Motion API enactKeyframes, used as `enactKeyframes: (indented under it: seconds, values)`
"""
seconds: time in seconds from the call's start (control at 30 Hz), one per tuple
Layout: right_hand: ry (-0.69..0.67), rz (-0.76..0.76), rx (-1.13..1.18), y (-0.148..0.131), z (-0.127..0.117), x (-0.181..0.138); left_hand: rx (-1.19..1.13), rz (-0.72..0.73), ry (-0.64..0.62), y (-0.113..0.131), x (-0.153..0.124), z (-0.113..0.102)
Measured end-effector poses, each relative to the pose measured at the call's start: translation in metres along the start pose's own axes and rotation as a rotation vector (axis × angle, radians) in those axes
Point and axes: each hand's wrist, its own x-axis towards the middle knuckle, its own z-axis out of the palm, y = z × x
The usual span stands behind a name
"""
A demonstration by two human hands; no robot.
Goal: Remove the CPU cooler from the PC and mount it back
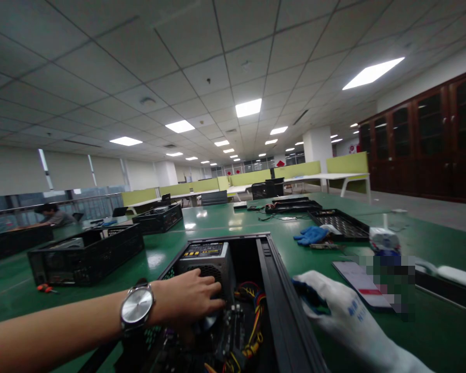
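Hands first: bare left hand (192, 296), steel wristwatch (136, 305) on the wrist, reaches into the open black desktop computer case (274, 290). Fingers loosely spread and lying flat, tips touching the grey power supply unit (205, 259) around its fan grille. Not pinching anything. Right hand (339, 311) wears a white knit work glove with blue print, resting against the outer right wall of the case, just beside its top rim. Something blue sits under the fingers, too hidden to tell what, so can't tell if it grips or just lies flat.

Case contents: power supply unit at the far left corner, bundle of red, yellow and black wires (252, 316) right of it, circuit board parts below, blurred. Case stands on the green counter (217, 223) directly between both hands.

Other containers: black mesh-walled chassis (87, 254) to the left, another black chassis (159, 217) behind it, flat black perforated tray (339, 223) to the right. Pair of blue gloves (310, 234) lies at that tray's near-left edge. Red-handled small tool (46, 288) on the counter near the left chassis. Phone (359, 282) lies face up just beyond the right hand. Another person (54, 215) sits far left, well apart.
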Motion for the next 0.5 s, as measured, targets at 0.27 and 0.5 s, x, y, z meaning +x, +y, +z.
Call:
enactKeyframes:
  seconds: [0.27,0.5]
  values:
    - [0.003,-0.008,-0.034,0.0034,0.0017,-0.0025,-0.008,0.011,0.013,-0.0014,0.0001,0.0010]
    - [0.001,-0.027,-0.044,0.0027,0.0015,0.0000,-0.088,0.023,-0.017,-0.0037,0.0006,-0.0068]
